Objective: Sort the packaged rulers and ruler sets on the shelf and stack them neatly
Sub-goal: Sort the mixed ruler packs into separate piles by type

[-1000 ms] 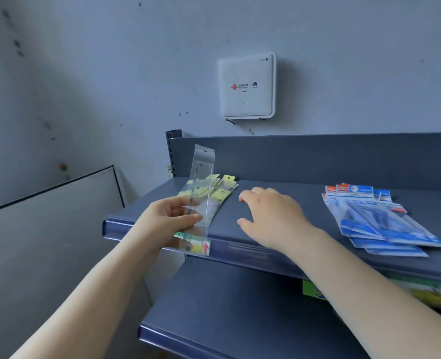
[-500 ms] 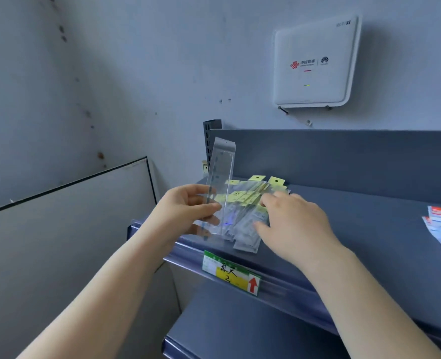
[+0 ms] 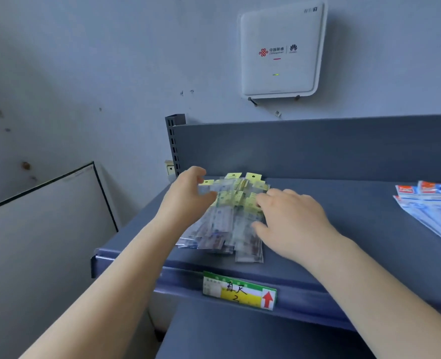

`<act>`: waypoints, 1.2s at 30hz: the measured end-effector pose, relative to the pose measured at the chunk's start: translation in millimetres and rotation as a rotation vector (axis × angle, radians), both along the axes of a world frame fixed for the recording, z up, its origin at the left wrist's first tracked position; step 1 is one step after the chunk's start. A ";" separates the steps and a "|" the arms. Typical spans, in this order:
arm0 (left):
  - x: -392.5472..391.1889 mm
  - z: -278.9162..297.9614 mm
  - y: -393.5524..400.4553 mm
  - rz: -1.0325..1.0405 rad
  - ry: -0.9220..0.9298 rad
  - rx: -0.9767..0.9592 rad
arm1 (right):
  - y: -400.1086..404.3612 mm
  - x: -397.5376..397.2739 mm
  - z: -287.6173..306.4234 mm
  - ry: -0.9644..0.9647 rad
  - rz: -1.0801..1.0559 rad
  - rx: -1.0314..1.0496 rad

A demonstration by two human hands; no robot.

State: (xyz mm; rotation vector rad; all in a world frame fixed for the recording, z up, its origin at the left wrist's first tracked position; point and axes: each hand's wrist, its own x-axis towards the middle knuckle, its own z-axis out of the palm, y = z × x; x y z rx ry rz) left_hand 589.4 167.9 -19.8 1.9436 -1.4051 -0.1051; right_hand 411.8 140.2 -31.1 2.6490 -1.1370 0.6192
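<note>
Your left hand [image 3: 188, 195] pinches a ruler [image 3: 209, 189] | right hand [image 3: 289, 218] flat on pile [image 3: 229, 224] | slick packs may slide off shelf [image 3: 343, 229]

What sits around my shelf

A white router box [image 3: 281, 49] hangs on the grey wall [image 3: 84, 60] above me, green light on. A white board [image 3: 40, 229] leans to my left, and a green-and-yellow price tag [image 3: 239, 291] sits below me.

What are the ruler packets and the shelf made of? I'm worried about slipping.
The ruler packets look like glossy clear plastic sleeves with yellow header cards, probably paper: they glint and show their contents. The shelf looks like painted metal, smooth grey-blue with a faint sheen.
</note>
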 end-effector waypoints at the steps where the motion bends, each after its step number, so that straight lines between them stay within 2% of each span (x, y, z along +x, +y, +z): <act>1: 3.0 -1.0 1.6 -0.040 -0.071 0.016 | -1.0 2.2 -0.2 0.016 -0.029 -0.005; 6: 6.8 2.8 10.9 -0.169 -0.445 0.014 | 4.0 9.0 1.0 0.024 -0.149 -0.029; 14: -22.4 7.7 6.8 -0.306 -0.701 -0.070 | 22.4 -11.4 13.1 0.063 -0.352 -0.056; 25: -139.8 7.3 -8.3 -0.472 -0.822 -0.135 | 46.6 -128.5 30.4 0.131 -0.604 -0.103; 36: -328.8 5.1 -5.3 -0.616 -0.814 -0.201 | 80.9 -308.7 32.3 0.134 -0.757 -0.073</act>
